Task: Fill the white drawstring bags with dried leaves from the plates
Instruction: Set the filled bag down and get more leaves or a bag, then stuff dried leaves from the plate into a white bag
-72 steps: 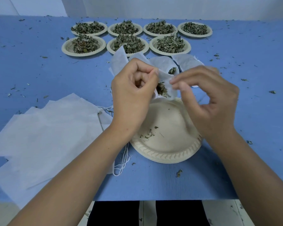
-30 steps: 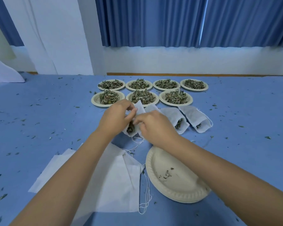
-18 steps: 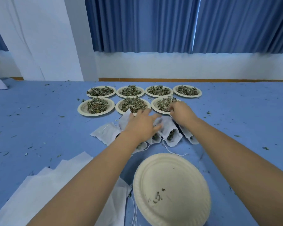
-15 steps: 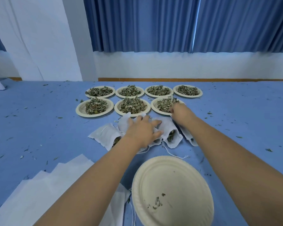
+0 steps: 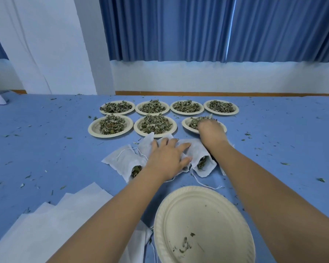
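Landmark: the nearly empty plate (image 5: 203,224) nearest you on the blue bench (image 5: 46,158). To its left, a stack of flat white drawstring bags (image 5: 51,230) is lying. Beyond the plate, a row of filled bags (image 5: 122,160) is lying with leaves showing at the mouths. Your left grip (image 5: 167,158) is resting on them, wide, fingers spread flat, holding nothing. Farther beyond, seven plates (image 5: 136,128) are carrying dried leaves (image 5: 154,124) in two rows. Beyond the landmark plate and slightly right, your right grip (image 5: 210,132) is lying on the leaves of the rightmost near-row plate (image 5: 184,124). Its fingers are hidden, so you cannot tell wide from narrow.
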{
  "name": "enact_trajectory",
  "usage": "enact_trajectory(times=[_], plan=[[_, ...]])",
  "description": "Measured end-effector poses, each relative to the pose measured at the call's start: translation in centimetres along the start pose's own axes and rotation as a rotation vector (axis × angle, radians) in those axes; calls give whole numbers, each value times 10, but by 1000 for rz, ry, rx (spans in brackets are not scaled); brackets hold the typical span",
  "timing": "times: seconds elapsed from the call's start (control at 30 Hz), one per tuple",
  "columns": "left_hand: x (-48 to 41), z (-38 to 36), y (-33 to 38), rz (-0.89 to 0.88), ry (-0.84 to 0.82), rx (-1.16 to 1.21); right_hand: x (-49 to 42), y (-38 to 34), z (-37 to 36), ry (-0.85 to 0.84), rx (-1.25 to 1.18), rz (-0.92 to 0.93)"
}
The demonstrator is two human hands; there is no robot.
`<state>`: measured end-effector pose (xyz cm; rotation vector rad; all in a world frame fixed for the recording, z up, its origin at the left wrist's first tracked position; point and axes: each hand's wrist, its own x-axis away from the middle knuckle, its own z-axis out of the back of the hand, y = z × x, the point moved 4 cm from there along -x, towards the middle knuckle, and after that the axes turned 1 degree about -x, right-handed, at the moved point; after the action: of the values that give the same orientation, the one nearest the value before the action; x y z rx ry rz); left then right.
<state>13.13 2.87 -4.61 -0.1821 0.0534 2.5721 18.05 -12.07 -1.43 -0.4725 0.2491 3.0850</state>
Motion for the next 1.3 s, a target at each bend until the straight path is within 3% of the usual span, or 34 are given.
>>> enact_trajectory(times=[0.13,0.2,0.3,0.37,0.47,0.53,0.7,0.9,1.17,1.3], plan=[[2,5,1,-4,2,-32,3,0,24,86,-35,-1],[4,13,5,0,59,95,3,-2,41,134,-61,13],[16,45,3,130,398,679,12,-8,71,217,-106,55],[26,62,-6,277,521,969,29,-13,87,254,-144,103],[42,76,-20,499,480,1408,69,-26,103,263,-184,194],[56,80,-22,541,424,1479,102,-35,109,253,-215,250],[101,73,-10,520,166,1490,186,-59,113,164,-404,370],[150,50,2,586,-83,1394,237,-66,96,-5,-379,379],[171,48,11,520,-97,1170,266,-80,99,-216,-593,377],[174,54,2,493,-97,709,269,-83,97,-272,-607,364]])
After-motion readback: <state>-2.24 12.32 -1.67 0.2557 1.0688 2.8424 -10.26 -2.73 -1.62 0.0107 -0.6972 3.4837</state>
